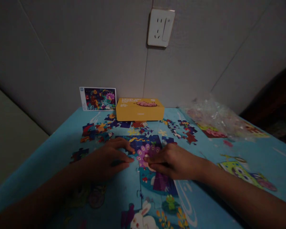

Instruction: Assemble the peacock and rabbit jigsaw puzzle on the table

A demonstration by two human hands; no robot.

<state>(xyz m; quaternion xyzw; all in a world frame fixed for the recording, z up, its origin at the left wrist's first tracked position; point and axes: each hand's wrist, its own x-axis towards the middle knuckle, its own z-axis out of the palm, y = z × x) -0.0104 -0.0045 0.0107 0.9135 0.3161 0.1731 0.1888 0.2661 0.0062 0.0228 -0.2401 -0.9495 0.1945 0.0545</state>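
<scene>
A partly joined jigsaw puzzle (146, 181) lies on the blue tablecloth, showing a pink fan shape, a frog and a white rabbit. My right hand (173, 160) bends over its upper part, fingers drawn together, with the fingertips on a puzzle piece (143, 152) that bears the pink fan. My left hand (114, 157) is at the puzzle's upper left edge, its fingers apart and the tips low against the surface. Nothing shows between the left fingers. Both hands hide parts of the puzzle and cloth.
Loose puzzle pieces (95, 130) lie at the back left, with more pieces (187, 130) at the back right. A yellow puzzle box (140, 113) and a picture card (100, 99) stand by the wall. Clear plastic bags (216, 114) lie at the right rear.
</scene>
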